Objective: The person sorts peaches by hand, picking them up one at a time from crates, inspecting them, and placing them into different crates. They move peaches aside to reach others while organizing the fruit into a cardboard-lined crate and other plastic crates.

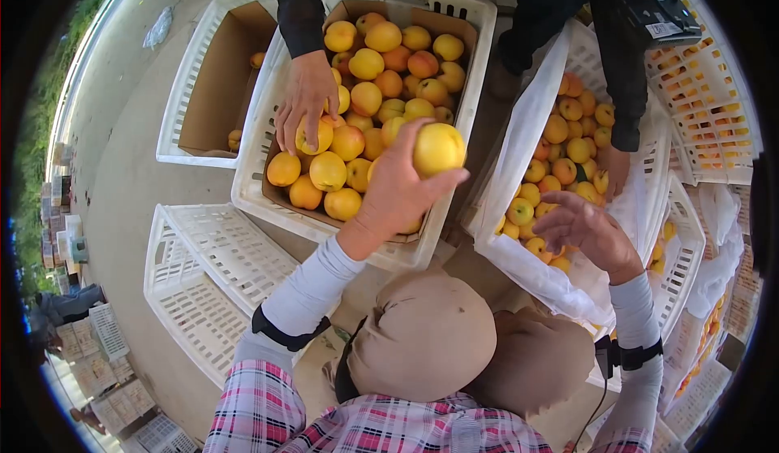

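My left hand [398,189] holds a yellow peach-like fruit [439,149] over the near right part of a white crate [466,108] lined with cardboard and full of yellow-orange fruit. My right hand [588,230], its fingers apart and nothing in them, hovers over the near part of a second crate, which has a white cloth liner [515,148] and more fruit [556,128]. A co-worker's hand [308,96] touches fruit at the left side of the first crate. The co-worker's other hand [617,173] is at the right side of the lined crate.
At the upper left stands a cardboard-lined crate [180,120] with a few fruits. Stacked white crates [195,266] lie below it. More fruit crates [714,88] line the right side. The co-worker's dark-clothed legs [535,6] are between the crates. Further crates [105,364] show at the lower left.
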A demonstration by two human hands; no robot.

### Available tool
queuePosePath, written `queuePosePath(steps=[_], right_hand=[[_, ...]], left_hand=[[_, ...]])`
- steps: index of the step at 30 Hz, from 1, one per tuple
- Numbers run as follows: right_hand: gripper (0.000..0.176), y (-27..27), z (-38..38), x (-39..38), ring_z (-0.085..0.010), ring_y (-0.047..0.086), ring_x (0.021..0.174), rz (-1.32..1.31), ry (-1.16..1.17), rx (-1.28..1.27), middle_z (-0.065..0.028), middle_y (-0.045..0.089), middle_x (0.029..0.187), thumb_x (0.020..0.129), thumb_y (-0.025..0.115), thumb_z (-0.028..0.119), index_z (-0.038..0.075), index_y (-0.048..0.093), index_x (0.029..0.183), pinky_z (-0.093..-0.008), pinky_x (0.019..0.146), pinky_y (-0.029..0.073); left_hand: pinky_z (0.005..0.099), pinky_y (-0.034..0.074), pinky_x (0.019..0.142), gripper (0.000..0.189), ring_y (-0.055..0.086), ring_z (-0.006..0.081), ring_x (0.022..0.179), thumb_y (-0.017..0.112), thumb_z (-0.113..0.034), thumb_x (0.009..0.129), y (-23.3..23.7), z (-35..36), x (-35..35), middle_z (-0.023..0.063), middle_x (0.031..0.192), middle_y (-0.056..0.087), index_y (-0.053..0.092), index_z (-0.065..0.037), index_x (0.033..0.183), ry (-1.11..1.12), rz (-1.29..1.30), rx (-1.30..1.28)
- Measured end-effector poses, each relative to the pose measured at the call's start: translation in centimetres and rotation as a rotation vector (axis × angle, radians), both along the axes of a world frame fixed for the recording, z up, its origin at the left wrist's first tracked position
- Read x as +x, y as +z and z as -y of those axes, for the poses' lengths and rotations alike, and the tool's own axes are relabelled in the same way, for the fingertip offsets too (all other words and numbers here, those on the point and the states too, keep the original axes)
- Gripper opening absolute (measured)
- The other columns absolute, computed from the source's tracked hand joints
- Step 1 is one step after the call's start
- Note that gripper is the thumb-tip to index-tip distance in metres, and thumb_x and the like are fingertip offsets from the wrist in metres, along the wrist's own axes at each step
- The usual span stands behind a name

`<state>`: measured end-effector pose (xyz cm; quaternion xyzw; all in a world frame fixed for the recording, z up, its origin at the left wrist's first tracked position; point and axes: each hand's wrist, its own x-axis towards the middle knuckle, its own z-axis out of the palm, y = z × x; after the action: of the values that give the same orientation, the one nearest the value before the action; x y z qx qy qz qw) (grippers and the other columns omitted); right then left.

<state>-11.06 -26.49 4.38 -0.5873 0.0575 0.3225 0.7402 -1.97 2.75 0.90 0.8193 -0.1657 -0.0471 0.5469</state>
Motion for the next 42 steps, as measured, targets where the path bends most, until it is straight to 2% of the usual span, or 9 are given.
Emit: queuePosePath(steps=[5,12,14,23,30,32,35,39,42], right_hand=[[0.055,-2.2,1.8,-2.1,-0.0180,0.059,0.084,-0.037,-0.248,-0.046,-0.0149,0.061,0.105,0.096,0.042,0.042,-0.002,0.041,0.128,-0.0305,0.078,0.048],[0.047,-3.6,2.1,-3.5,-0.0167,0.060,0.086,-0.042,-0.207,-0.145,-0.0153,0.061,0.108,0.096,0.046,0.030,-0.003,0.042,0.129,-0.0278,0.078,0.048],[0.046,-2.8,2.6,-3.7,-0.0162,0.060,0.085,-0.038,-0.209,-0.182,-0.0151,0.060,0.108,0.096,0.047,0.030,-0.002,0.043,0.129,-0.0280,0.078,0.048],[0.036,-4.1,9.3,-3.9,-0.0119,0.060,0.079,0.101,-0.085,-0.907,-0.0067,0.062,0.095,0.093,0.050,0.026,-0.001,0.054,0.118,-0.0268,0.069,0.051],[0.033,-9.9,15.0,0.2,-0.0184,0.063,0.077,-0.069,-0.281,-0.977,-0.0098,0.063,0.089,0.086,0.056,0.025,-0.002,0.057,0.104,-0.0320,0.070,0.052],[0.038,-13.6,15.3,0.8,-0.0264,0.062,0.092,0.300,0.098,-1.564,-0.0166,0.063,0.101,0.080,0.062,0.024,-0.001,0.055,0.108,-0.0399,0.079,0.051],[0.045,-16.8,14.2,1.2,-0.0336,0.057,0.104,0.226,0.311,-1.720,-0.0220,0.058,0.113,0.074,0.066,0.024,0.000,0.055,0.111,-0.0440,0.085,0.048],[0.048,-17.9,14.7,1.1,-0.0352,0.056,0.102,0.263,0.343,-1.729,-0.0221,0.056,0.115,0.074,0.067,0.024,-0.001,0.053,0.113,-0.0430,0.084,0.048],[0.046,-16.3,14.1,2.0,-0.0334,0.058,0.095,0.220,-0.086,-1.303,-0.0191,0.058,0.114,0.079,0.064,0.025,0.001,0.051,0.116,-0.0412,0.082,0.049]], left_hand=[[0.0295,0.049,0.079,0.061,0.061,0.0193,0.089,0.074,-0.027,0.078,-6.4,-3.9,6.3,0.0141,0.099,0.061,0.044,0.002,0.123,0.214,-0.056,0.114],[0.0427,0.035,0.101,0.074,0.041,0.0423,0.123,0.065,-0.033,0.082,-8.9,-1.1,13.4,0.0297,0.136,0.036,0.030,-0.001,0.138,0.114,-0.042,0.327],[0.0424,0.036,0.101,0.076,0.041,0.0430,0.123,0.064,-0.031,0.081,-10.2,-1.5,14.6,0.0272,0.138,0.036,0.026,-0.003,0.141,-0.066,-0.096,0.888],[0.0373,0.040,0.098,0.055,0.051,0.0349,0.116,0.063,-0.028,0.083,-9.7,-5.4,15.4,0.0240,0.127,0.051,0.050,0.004,0.125,-0.315,-0.077,0.646],[0.0332,0.041,0.095,0.045,0.052,0.0232,0.114,0.056,-0.019,0.090,-2.9,-6.7,3.9,0.0154,0.121,0.055,0.046,0.001,0.130,-0.308,-0.367,0.449],[0.0314,0.045,0.090,0.040,0.056,0.0219,0.107,0.057,-0.014,0.089,-3.5,-7.5,2.1,0.0139,0.118,0.057,0.049,0.002,0.126,-0.236,-0.385,0.369],[0.0312,0.044,0.091,0.038,0.056,0.0214,0.107,0.056,-0.012,0.090,-3.1,-7.3,-0.2,0.0137,0.118,0.057,0.051,0.002,0.124,-0.172,-0.435,0.306],[0.0312,0.043,0.093,0.035,0.056,0.0210,0.107,0.055,-0.012,0.090,-3.4,-7.7,-0.8,0.0133,0.117,0.058,0.051,0.002,0.123,-0.138,-0.452,0.241],[0.0304,0.043,0.092,0.034,0.057,0.0203,0.105,0.053,-0.010,0.090,-2.2,-7.2,-0.5,0.0128,0.116,0.058,0.052,0.002,0.122,-0.103,-0.422,0.213]])
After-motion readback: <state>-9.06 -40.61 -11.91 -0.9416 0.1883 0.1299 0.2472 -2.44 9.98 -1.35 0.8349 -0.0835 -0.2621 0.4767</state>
